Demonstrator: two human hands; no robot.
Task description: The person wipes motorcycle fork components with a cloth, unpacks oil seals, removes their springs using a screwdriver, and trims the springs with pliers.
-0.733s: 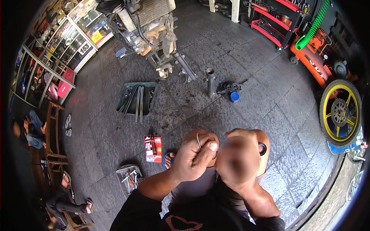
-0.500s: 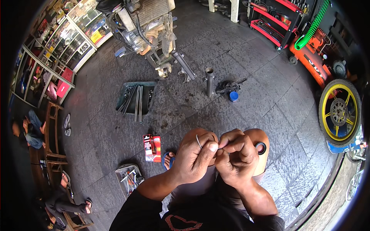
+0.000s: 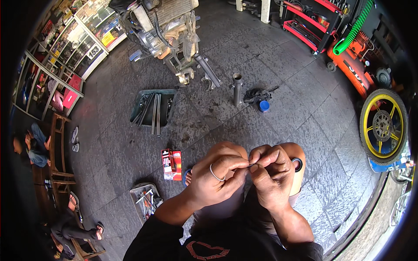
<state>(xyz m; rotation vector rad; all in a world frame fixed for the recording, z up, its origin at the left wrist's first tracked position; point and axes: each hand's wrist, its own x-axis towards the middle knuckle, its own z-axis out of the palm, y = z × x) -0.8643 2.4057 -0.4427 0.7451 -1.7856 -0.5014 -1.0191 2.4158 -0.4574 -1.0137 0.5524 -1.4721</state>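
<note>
My left hand (image 3: 220,176) and my right hand (image 3: 274,178) meet above my knees. Their thumbs and forefingers pinch a thin dark strand (image 3: 251,165), mostly hidden by the fingertips; its kind is unclear. A thin silvery ring (image 3: 217,172) circles a finger of the left hand. Beside the right hand's outer fingers, over my right knee, sits a black ring-shaped seal (image 3: 297,165); whether it rests on the knee or is held by those fingers I cannot tell.
Ahead on the floor are a tray (image 3: 137,92) with metal rods, an upright fork tube (image 3: 237,91) and a blue-lidded pot (image 3: 264,106). Red boxes (image 3: 172,165) and a tool tray (image 3: 136,204) lie left. A partly dismantled motorcycle (image 3: 170,39) stands beyond; a yellow wheel (image 3: 368,126) stands right.
My left hand has turned slightly, showing more of the silvery ring. The right thumb has straightened and risen to the pinch. The strand stays between the fingertips.
</note>
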